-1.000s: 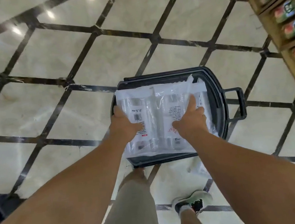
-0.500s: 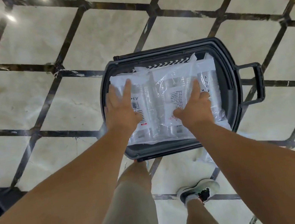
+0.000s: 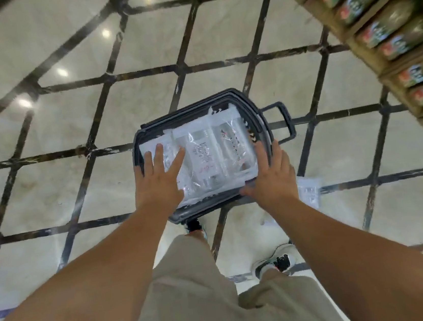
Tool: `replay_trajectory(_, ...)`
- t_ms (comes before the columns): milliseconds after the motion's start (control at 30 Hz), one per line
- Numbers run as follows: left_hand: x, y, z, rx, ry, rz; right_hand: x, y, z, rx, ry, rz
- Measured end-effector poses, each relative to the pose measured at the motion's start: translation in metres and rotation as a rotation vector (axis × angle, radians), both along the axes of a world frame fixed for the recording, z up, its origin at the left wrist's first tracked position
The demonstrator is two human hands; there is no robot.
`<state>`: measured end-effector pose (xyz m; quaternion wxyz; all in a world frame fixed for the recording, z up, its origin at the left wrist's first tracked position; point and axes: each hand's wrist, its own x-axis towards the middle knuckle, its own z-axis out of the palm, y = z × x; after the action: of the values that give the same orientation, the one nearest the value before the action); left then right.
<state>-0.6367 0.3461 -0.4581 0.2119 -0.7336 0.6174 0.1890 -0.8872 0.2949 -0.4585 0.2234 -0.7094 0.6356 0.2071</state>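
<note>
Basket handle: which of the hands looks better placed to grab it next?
Probably the right hand: it rests at the right rim of the basket, the side where the handle sticks out. The left hand lies flat on the plastic packs, towards the opposite side.

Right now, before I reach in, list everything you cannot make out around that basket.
All in the head view:
- Print on the clear packs: smeared by blur and glare.
- Inside of the basket below the packs: covered by them.
- Packs' left part: under the left hand.
- Whether the right hand grips the rim or rests on it: fingertips blurred.
- Pack on the floor: partly behind the right wrist.
- Shelf products: blurred, cut off by the right edge.
</note>
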Motion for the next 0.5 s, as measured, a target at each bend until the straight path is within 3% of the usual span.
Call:
replay_trajectory(233,-0.143,0.01,0.1,-0.014,0.059,-0.102,-0.177,0.084,0.103,-0.015,0.014,-0.245)
replay_trajectory(500,-0.337,0.031,0.144,-0.069,0.286,-0.104,-0.341,0.149,0.154,-0.1,0.032,-0.455)
